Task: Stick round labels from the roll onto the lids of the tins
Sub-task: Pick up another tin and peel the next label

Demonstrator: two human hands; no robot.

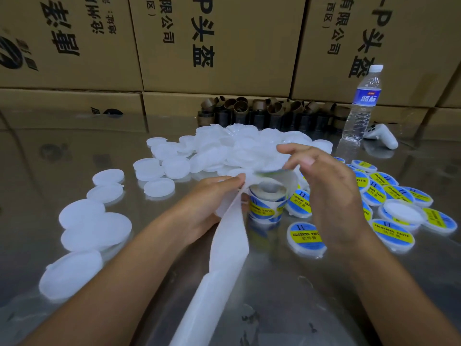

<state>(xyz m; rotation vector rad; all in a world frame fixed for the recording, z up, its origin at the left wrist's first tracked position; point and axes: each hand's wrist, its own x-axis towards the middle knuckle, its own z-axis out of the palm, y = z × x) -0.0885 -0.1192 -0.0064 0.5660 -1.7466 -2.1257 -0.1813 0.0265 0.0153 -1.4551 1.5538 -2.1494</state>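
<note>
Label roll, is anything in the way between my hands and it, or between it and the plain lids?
Nothing visible. The left hand pinches the backing strip beside the label roll, the right hand pinches a label above it, and the plain lids lie just beyond.

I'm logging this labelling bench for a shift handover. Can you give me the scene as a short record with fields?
surface: shiny metal table
left hand: holds the label roll; the backing strip trails toward the person
right hand: pinches a blurred label just above the roll
plain lids: white, heaped at centre and spread to the left
labelled lids: blue and yellow, lying to the right
behind: water bottle, white controller, cardboard cores, cartons
</note>
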